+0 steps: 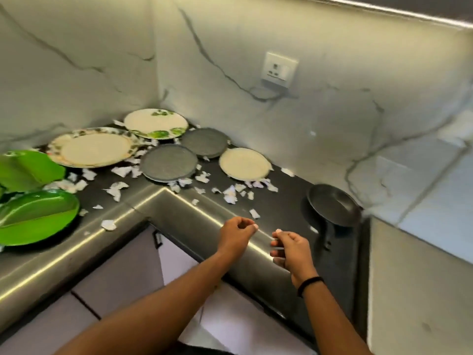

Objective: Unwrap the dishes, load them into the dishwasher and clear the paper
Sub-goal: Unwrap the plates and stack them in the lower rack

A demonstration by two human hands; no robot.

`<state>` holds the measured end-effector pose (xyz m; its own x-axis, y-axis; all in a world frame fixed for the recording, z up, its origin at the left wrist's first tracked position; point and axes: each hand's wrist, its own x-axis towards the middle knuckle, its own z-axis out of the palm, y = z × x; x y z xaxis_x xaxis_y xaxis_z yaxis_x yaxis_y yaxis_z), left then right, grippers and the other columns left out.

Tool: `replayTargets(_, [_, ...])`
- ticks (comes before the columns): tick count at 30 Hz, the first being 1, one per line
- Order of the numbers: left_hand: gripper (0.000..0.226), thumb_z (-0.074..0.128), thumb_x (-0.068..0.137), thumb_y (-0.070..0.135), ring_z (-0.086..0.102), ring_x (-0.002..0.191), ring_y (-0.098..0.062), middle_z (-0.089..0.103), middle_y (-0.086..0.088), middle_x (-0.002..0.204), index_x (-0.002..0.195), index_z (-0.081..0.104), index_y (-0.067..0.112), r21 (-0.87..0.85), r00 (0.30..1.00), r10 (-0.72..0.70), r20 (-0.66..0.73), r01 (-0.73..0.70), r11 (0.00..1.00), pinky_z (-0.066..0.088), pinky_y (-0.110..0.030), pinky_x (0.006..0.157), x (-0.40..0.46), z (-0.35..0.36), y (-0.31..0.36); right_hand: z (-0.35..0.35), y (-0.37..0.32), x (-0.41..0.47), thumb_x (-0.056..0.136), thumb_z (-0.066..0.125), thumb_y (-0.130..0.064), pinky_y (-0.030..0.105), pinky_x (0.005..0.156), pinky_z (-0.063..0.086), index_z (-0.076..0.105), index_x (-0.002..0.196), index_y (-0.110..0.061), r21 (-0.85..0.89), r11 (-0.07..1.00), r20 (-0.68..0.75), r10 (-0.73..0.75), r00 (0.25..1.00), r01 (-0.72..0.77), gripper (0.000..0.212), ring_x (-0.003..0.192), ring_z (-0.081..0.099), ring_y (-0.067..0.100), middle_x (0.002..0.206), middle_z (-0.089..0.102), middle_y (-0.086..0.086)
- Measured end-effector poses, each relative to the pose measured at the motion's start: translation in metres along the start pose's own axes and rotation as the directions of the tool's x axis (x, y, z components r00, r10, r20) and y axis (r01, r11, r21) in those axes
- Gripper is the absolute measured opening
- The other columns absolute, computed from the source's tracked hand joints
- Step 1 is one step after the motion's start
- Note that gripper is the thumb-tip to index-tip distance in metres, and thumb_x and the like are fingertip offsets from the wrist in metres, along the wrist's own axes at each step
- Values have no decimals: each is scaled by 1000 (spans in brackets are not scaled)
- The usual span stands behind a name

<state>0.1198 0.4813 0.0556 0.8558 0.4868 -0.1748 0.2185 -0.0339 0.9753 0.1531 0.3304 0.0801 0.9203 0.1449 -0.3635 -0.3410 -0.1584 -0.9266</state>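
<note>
Both hands hover over the near edge of the dark table, close together but not touching. Left hand (236,233): fingers curled in; whether it pinches anything, cannot tell. Right hand (290,249): fingers curled, a small white fleck at the fingertips, probably a paper bit, too small to be sure.

Just beyond the hands: loose paper scraps (230,194), torn, crumpled, white with faint print. Judged featherlight, limp, prone to drift; best pinched singly or swept into a heap with a flat palm.

Right of the right hand: black frying pan (332,204), matte, handle pointing toward the person. Rigid, likely the heaviest item; take by the handle.

Farther ahead of the hands: cream plate (244,163), smooth and glossy, then two grey plates (169,162), matte and speckled. Beyond and left, two larger leaf-patterned plates (92,148), the back one partly resting over scraps. All lie flat and unwrapped. Judged stiff, breakable, slick; lift by sliding fingers under the rim, thumb on top.

Far left of the left hand: bright green divided plates (38,216), glossy, probably plastic, so lighter and forgiving.

Behind all: veined marble-look wall (230,47) with a socket (280,69).
</note>
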Motion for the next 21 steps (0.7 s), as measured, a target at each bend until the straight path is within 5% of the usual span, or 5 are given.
replayTargets(7, [8,72,90,24,66,84,-10,72,3,91,97,73,21,-33,968,-18,-251,10,999,56,-35,78,115,-153,-2,183,-53,76,101,59,-22,30,56,50,67,106,-6,-173,984,233,10,972,31,19,64,59,19,87,66,11])
replayTargets(14, [4,72,88,20,66,90,-16,69,4,90,91,69,21,52,929,-77,-361,103,993,51,-32,78,202,-256,-10,307,-76,148,98,62,-12,29,50,47,67,104,-5,-146,987,228,-24,973,59,10,64,56,16,82,65,9])
replayTargets(18, [20,72,87,22,63,98,-16,66,3,103,107,69,19,133,910,-85,-405,151,980,44,-29,81,242,-286,-15,343,-83,178,93,66,-13,43,73,55,67,104,-8,-280,951,178,-81,981,130,12,73,58,17,84,66,6])
replayTargets(21, [38,73,83,23,62,108,-17,63,-1,121,120,68,16,199,903,-75,-423,174,964,48,-32,92,266,-300,-24,354,-89,196,89,66,-18,38,84,50,66,117,-11,-498,841,185,-135,973,211,29,87,61,21,100,64,6])
